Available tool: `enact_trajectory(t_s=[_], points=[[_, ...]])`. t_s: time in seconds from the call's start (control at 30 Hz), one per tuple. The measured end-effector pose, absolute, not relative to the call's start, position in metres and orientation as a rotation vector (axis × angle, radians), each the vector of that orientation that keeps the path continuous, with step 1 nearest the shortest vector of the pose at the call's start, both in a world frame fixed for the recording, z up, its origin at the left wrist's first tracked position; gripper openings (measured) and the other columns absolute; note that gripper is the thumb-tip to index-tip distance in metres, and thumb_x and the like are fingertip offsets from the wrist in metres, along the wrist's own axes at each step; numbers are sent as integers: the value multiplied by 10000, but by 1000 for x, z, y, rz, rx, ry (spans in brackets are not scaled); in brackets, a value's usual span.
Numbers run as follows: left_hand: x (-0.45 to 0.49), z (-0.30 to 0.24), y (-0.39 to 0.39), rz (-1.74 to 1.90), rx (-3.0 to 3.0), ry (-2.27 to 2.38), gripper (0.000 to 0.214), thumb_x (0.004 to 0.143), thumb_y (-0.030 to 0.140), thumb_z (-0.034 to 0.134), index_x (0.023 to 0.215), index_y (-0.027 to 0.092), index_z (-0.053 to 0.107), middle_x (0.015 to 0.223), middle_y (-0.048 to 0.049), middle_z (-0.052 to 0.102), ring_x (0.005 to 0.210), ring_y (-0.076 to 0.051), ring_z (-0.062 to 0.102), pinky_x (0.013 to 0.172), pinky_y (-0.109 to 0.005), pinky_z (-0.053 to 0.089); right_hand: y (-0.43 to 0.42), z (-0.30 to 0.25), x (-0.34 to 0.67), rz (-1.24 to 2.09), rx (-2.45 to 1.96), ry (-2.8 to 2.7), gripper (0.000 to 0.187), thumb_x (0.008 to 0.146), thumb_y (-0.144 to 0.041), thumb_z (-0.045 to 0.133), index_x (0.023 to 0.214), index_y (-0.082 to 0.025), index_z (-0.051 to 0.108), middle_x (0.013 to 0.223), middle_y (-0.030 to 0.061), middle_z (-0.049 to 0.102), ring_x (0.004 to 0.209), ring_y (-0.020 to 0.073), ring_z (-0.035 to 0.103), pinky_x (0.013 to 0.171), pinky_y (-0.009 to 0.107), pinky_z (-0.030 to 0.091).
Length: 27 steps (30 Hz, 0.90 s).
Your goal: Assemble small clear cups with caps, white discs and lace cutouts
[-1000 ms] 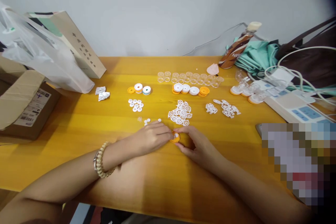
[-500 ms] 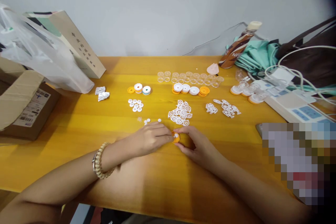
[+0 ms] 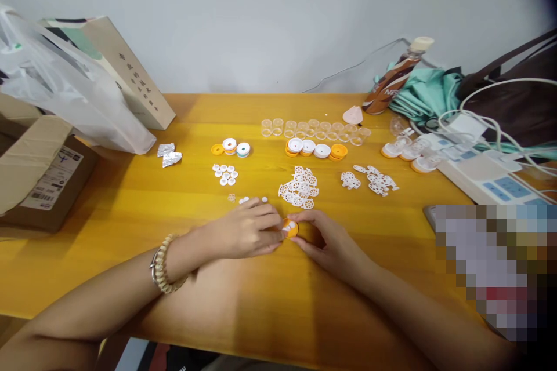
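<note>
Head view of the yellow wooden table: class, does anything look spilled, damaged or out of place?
Nothing looks spilled or clearly damaged. Two crinkled silver foil pieces lie at left, well apart from the grouped white spoked plastic pieces. The brown bottle with a cream cap seems to lean right, though lens stretching may explain it.

On a table (image 3: 278, 301), a cap (image 3: 292, 233) sits between left hand (image 3: 250, 229) and right hand (image 3: 328, 240); behind it, cut-out pieces (image 3: 299, 191), then lids (image 3: 308, 146), then cups (image 3: 325, 129). A box (image 3: 47, 191) stands left, a power strip (image 3: 489, 174) right.
</note>
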<state>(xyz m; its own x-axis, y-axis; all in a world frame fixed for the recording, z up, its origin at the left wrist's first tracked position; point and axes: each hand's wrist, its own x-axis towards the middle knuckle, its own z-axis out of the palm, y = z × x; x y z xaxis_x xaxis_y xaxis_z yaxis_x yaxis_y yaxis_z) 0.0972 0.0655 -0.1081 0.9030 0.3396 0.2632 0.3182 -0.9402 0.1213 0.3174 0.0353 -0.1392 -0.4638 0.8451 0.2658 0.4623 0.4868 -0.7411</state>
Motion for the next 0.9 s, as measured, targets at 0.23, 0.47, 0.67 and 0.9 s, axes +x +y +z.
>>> enact_trajectory(t_s=[0.23, 0.47, 0.67, 0.9], points=[[98, -107, 66, 491, 2751, 600, 208, 869, 306, 482, 1018, 185, 561, 1019, -61, 605, 948, -171, 528, 824, -320, 382, 34, -141, 318, 829, -1056, -2110, 277, 818, -158, 524, 1067, -250, 446, 1069, 68, 604, 1011, 205, 584, 863, 402, 486], [109, -111, 60, 571, 2546, 770, 199, 875, 300, 485, 998, 154, 542, 971, -70, 618, 898, -167, 557, 799, -308, 427, 35, -135, 317, 1000, -999, -2020, 248, 832, -157, 513, 1049, -260, 453, 1048, 57, 595, 983, 184, 576, 868, 390, 472], [112, -108, 54, 769, 2572, 834, 223, 878, 279, 486, 1057, 157, 538, 885, -61, 628, 803, -150, 561, 716, -294, 442, 35, -130, 313, 1414, -829, -1530, 226, 797, -229, 588, 978, -263, 459, 1035, 27, 544, 917, 138, 586, 836, 332, 496], [115, -105, 52, 844, 2480, 972, 304, 853, 332, 519, 1104, 163, 544, 795, -44, 586, 722, -144, 512, 651, -283, 426, 37, -128, 308, 1636, -949, -1278, 282, 739, -279, 658, 979, -249, 512, 892, 8, 625, 843, 124, 615, 822, 295, 500]])
